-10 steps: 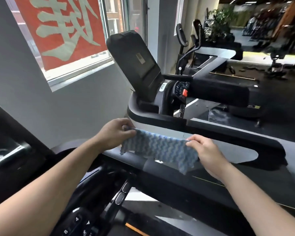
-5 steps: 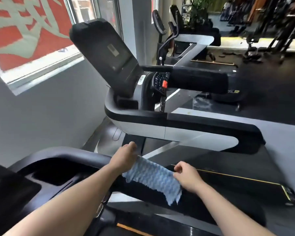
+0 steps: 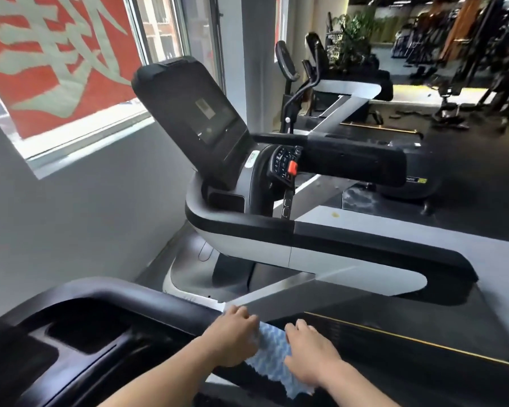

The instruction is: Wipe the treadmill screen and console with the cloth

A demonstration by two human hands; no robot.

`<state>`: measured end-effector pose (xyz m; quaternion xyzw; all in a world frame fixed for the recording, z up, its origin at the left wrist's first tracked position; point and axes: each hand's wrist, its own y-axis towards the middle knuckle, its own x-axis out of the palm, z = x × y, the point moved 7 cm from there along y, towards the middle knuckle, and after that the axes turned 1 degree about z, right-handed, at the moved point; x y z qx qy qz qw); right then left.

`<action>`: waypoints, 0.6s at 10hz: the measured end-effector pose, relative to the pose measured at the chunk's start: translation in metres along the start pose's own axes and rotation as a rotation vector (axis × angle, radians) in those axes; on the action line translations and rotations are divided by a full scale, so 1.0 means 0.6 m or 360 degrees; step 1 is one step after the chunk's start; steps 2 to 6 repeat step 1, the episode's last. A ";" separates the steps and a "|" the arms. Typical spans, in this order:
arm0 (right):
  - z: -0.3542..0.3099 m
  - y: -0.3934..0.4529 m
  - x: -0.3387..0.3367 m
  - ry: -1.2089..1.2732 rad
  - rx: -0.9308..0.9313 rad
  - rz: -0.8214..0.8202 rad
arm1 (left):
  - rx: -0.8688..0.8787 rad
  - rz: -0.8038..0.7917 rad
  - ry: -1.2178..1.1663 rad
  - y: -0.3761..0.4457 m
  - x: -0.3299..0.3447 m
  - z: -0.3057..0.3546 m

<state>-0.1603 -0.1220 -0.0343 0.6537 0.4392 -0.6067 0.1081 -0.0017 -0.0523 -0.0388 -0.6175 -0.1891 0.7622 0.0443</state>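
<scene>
Low at the near handrail [image 3: 135,301], your left hand [image 3: 232,339] and right hand [image 3: 312,356] each grip an edge of the blue-and-white cloth [image 3: 272,353], bunched between them. The screen [image 3: 206,118] and console [image 3: 282,165] stand well apart, untouched. Fold the cloth into a flat pad before reaching; wipe the screen first, lightly.

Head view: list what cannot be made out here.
- Cloth: its side edges lie under the left hand and the right hand.
- Fingertips of both hands: curled over the cloth, away from the camera.
- Near treadmill's own screen: outside the frame, cut off at the lower left edge.
- Keypad on the next treadmill: button markings too small to read.
- Gym equipment at far right: blurred.
</scene>
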 end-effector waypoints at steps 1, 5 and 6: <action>-0.018 0.023 -0.056 0.0245 -0.0010 0.0011 | -0.0123 0.0084 -0.0676 -0.004 -0.055 -0.014; -0.018 0.023 -0.056 0.0245 -0.0010 0.0011 | -0.0123 0.0084 -0.0676 -0.004 -0.055 -0.014; -0.018 0.023 -0.056 0.0245 -0.0010 0.0011 | -0.0123 0.0084 -0.0676 -0.004 -0.055 -0.014</action>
